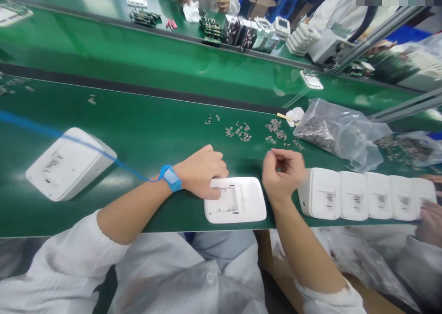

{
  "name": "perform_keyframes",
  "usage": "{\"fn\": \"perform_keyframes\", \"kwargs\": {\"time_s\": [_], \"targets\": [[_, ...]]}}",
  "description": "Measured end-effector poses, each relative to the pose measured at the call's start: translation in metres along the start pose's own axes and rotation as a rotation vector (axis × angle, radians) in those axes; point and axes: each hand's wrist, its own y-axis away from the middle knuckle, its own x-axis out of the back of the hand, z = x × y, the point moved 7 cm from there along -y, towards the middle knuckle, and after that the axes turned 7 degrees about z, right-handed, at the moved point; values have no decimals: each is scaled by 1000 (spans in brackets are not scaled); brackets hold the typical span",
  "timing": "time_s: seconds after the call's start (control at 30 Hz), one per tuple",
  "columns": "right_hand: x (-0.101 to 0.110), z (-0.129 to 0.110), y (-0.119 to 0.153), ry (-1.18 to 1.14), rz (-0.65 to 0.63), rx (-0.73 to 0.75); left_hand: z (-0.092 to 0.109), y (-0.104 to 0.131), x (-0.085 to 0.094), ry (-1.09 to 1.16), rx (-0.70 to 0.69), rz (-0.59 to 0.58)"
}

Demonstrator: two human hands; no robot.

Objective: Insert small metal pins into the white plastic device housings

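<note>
A white plastic housing (253,201) with a recessed compartment lies flat near the table's front edge. My left hand (206,170) wears a blue wrist strap (170,177) and rests on the housing's left end, its thumb at the recess and its fingers curled. Just right of the housing is my right hand (283,172), with thumb and forefinger pinched together; anything between them is too small to make out. Small metal clips (243,132) lie scattered beyond the hands, with another pile (275,125) further right.
One white unit (72,166) stands at the left under a blue cord (131,167). At the right are a row of white units (354,196), a plastic bag of metal parts (340,130) and another person's hand (431,222). A green conveyor (172,67) runs behind.
</note>
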Motion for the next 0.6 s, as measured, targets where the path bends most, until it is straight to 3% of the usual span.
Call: {"fn": "perform_keyframes", "kwargs": {"time_s": [0.1, 0.27, 0.37, 0.5, 0.53, 0.6], "targets": [[-13, -12, 4, 42, -122, 75, 6, 0, -4, 0, -28, -77], [3, -18, -3, 10, -6, 141, 15, 17, -2, -161, 97, -60], [21, -6, 2, 84, 46, 132, 25, 49, 4, -260, 251, 24], [47, 14, 26, 30, 103, -123, 39, 103, 14, -358, 527, 200], [51, 9, 33, -35, 88, -134, 42, 113, 14, -383, 591, 234], [49, -18, 48, -191, -57, -9, 48, 127, 14, -430, 688, 289]]}}
